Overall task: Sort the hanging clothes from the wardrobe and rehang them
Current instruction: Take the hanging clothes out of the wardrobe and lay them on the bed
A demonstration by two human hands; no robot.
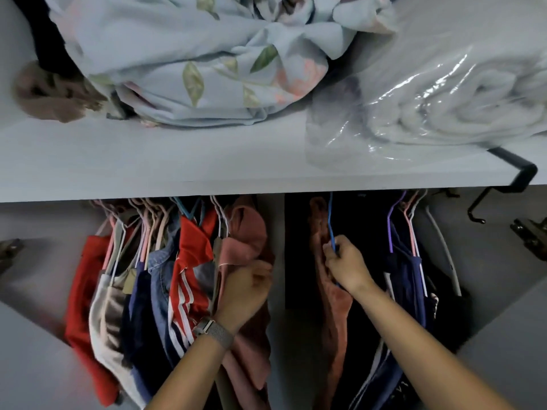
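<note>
Forearms reach up from the bottom edge of the head view into the wardrobe. On the left wrist sits a grey watch (213,331). The left hand (245,291) has its fingers curled into a pink top (247,232) at the right end of the left bunch (154,261), gripping the cloth. The right hand (344,266) pinches a blue hanger (330,220) just under its neck. A rust garment (328,291) hangs from that hanger, touching the hand on its left side.

The hanger's neck runs nearly straight up from the right hand and goes out of sight behind the front edge of the shelf (148,173), so the rail cannot be seen. The garment's long axis hangs straight down, past the forearm. A dark gap lies between the two hands; the rust garment hangs alone in it, well apart from the left bunch and nearer the dark bunch (408,276) on the right. I judge the next move to be a slide of this hanger along the rail, left toward the pink top or right toward the dark clothes; the right hand already has it and the left hand holds the near edge of its group aside.

On the shelf lie a floral bundle (192,54) toward the left and a bagged white blanket (429,99) at the right, which overhangs the front edge.
</note>
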